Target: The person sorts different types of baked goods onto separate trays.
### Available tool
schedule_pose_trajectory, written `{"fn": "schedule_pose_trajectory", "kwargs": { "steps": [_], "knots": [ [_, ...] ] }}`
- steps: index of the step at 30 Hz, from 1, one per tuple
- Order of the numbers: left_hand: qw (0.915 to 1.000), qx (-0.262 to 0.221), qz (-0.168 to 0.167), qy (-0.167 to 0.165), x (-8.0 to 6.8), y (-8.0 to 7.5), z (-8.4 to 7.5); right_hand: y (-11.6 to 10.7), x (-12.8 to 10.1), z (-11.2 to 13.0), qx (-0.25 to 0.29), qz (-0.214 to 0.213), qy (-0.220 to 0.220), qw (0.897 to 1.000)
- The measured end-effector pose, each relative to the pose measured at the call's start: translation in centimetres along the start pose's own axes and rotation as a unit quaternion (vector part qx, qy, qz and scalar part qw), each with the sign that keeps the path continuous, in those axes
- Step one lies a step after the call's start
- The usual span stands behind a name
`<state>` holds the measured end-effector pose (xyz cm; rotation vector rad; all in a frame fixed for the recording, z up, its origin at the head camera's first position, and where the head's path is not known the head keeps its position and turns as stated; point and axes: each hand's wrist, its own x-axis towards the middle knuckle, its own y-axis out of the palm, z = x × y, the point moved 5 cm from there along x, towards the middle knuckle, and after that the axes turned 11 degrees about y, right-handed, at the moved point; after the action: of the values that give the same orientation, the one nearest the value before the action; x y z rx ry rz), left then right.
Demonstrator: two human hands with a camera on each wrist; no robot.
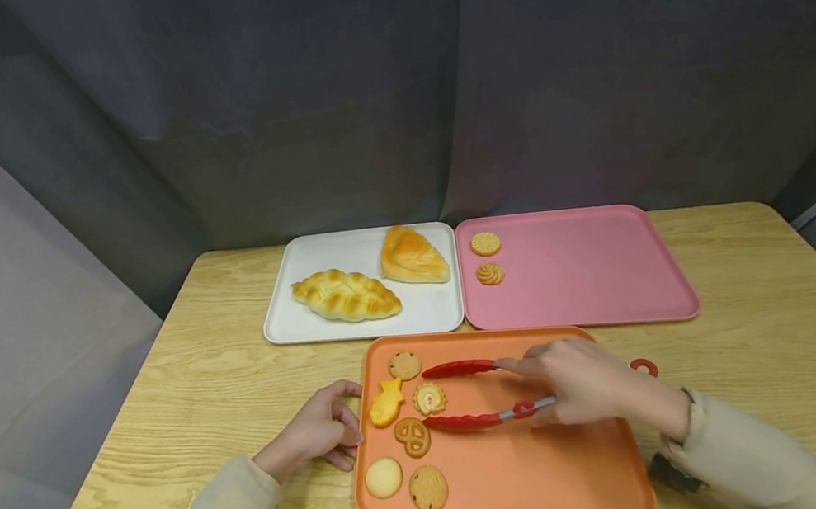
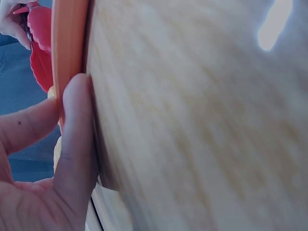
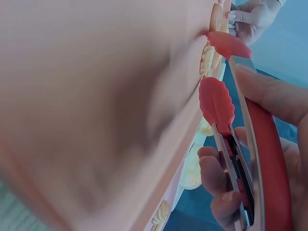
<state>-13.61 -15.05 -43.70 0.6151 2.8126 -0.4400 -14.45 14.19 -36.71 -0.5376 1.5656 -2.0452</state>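
Observation:
My right hand (image 1: 581, 381) holds a pair of tongs (image 1: 466, 422) with red scalloped tips and metal arms. The tips are spread apart over the orange tray (image 1: 528, 474), just right of a frilled round cookie (image 1: 429, 399), with nothing between them. In the right wrist view, thumb and fingers wrap the arms of the tongs (image 3: 269, 159). My left hand (image 1: 314, 430) pinches the tray's left rim; thumb and finger meet the rim (image 2: 70, 43) in the left wrist view. Near the frilled cookie lie a pretzel (image 1: 414, 437), a fish-shaped cookie (image 1: 387, 403) and a small chip cookie (image 1: 405, 366).
A plain round cookie (image 1: 383, 478) and a larger chip cookie (image 1: 428, 489) lie at the orange tray's near left. Behind, a white tray (image 1: 295, 320) bears a braided bread (image 1: 347, 296) and a triangular pastry (image 1: 411, 256). Beside it, a pink tray (image 1: 581, 269) bears two cookies (image 1: 486, 244).

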Motion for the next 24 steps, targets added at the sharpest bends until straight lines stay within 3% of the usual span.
{"fn": "schedule_pose_trajectory", "kwargs": {
  "steps": [11, 24],
  "knots": [
    [1.0000, -0.001, -0.003, -0.003, 0.06, -0.02, 0.15, 0.32, 0.40, -0.26, 0.017, 0.016, 0.005, 1.000],
    [1.0000, -0.003, 0.001, -0.001, 0.05, -0.10, 0.22, -0.10, -0.07, -0.39, 0.037, 0.004, -0.003, 0.999]
  ]
}}
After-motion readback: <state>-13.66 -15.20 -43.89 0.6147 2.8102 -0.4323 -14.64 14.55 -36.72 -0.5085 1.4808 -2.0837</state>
